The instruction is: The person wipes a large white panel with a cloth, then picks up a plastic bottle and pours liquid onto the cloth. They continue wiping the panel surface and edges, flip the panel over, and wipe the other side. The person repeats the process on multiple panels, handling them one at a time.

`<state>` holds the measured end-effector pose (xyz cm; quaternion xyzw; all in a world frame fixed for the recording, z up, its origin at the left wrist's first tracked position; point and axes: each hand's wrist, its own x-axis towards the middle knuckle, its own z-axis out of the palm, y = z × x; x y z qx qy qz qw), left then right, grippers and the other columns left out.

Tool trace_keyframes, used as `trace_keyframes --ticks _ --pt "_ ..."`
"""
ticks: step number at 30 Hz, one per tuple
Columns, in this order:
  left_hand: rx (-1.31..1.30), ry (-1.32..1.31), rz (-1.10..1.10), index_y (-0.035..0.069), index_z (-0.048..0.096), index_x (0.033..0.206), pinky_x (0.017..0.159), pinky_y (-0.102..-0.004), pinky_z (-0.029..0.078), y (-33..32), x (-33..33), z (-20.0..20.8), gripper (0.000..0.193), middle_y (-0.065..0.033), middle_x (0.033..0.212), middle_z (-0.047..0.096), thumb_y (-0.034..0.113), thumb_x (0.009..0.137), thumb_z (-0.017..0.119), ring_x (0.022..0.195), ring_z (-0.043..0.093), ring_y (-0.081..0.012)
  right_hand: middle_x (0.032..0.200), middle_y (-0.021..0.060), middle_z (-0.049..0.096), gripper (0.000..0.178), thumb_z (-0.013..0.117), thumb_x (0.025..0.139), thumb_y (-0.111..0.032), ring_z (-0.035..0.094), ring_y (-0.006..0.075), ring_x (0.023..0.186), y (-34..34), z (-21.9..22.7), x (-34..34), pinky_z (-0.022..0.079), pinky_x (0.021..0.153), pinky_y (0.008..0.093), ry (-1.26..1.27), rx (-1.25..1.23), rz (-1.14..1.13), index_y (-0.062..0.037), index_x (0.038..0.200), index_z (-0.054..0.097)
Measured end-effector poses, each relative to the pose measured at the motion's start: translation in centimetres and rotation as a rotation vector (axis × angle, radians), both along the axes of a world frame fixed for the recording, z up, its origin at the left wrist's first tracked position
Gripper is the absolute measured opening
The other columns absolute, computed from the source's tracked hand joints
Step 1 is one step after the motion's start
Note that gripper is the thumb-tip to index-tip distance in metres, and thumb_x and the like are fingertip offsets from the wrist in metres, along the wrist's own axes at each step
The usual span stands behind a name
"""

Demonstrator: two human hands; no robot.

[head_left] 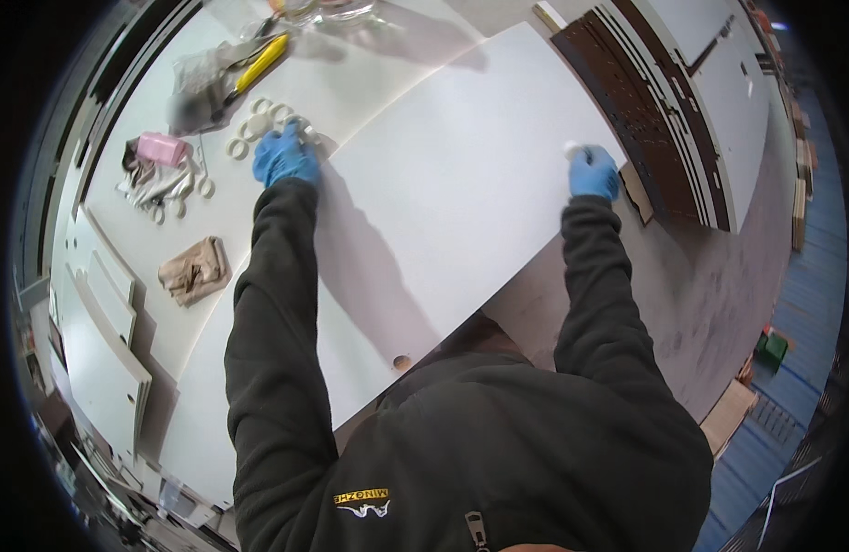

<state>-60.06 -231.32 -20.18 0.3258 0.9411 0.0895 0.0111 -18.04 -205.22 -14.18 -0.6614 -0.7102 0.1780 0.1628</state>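
Observation:
My left hand [286, 156], in a blue glove, reaches into a cluster of white rings [259, 122] at the upper left. Its fingers are bent down at the rings, and a white piece shows beside the fingertips. What lies under the fingers is hidden. At the far right corner of a large white panel [461, 166], my right hand [593, 175], gloved in blue too, is closed. A small white object [572, 147] sticks out of its fingertips, too blurred to name. The panel lies between my two arms and has a round hole [402, 362] near its front edge.
A yellow-handled knife [261, 63] lies beside a crumpled clear bag [203, 87]. Left of my left arm are a pink block [162, 148] on crumpled cloth and a folded brown cloth [194, 270]. White boards [102, 363] stand at far left; dark brown strips [627, 101] lean at far right.

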Motion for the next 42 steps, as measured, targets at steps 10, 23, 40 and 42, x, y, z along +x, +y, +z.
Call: trace_keyframes --ticks 10,23,40,42 --pt "-0.008 0.020 -0.014 0.020 0.081 0.109 0.105 -0.0438 0.048 1.6 -0.8 -1.3 0.027 -0.0103 0.121 0.073 0.036 0.094 0.066 0.118 0.063 -0.0337 0.107 0.0162 0.078 0.032 0.064 0.091 -0.034 0.074 0.0343 0.100 3.4 -2.9 9.4 0.057 0.088 0.0436 -0.308 -0.211 -0.219 -0.0083 0.104 0.079" --pt "-0.152 -0.102 0.172 0.012 0.077 0.121 0.110 -0.0454 0.045 4.8 3.1 1.9 0.079 -0.0140 0.128 0.068 0.078 0.080 0.066 0.126 0.059 -0.0344 0.107 0.0187 0.077 0.037 0.076 0.090 -0.037 0.074 0.0351 0.099 3.2 -3.2 8.8 0.057 0.091 0.0451 -0.336 -0.165 -0.189 -0.0039 0.106 0.075" --pt "-0.016 -0.102 0.250 0.012 0.079 0.109 0.104 -0.0452 0.049 4.6 1.9 -0.8 0.049 -0.0156 0.121 0.070 0.055 0.088 0.071 0.116 0.064 -0.0343 0.100 0.0116 0.072 0.041 0.082 0.092 -0.030 0.071 0.0231 0.080 4.1 -8.3 10.7 0.062 0.067 0.0375 0.659 -0.639 -0.683 0.0040 0.111 0.070" --pt "-0.037 -0.088 0.253 0.013 0.079 0.110 0.104 -0.0451 0.049 4.8 1.6 -1.3 0.046 -0.0157 0.121 0.071 0.052 0.088 0.071 0.116 0.064 -0.0342 0.099 0.0115 0.072 0.041 0.082 0.092 -0.030 0.070 0.0233 0.079 4.1 -8.2 10.8 0.062 0.067 0.0377 0.673 -0.662 -0.658 0.0040 0.111 0.070"
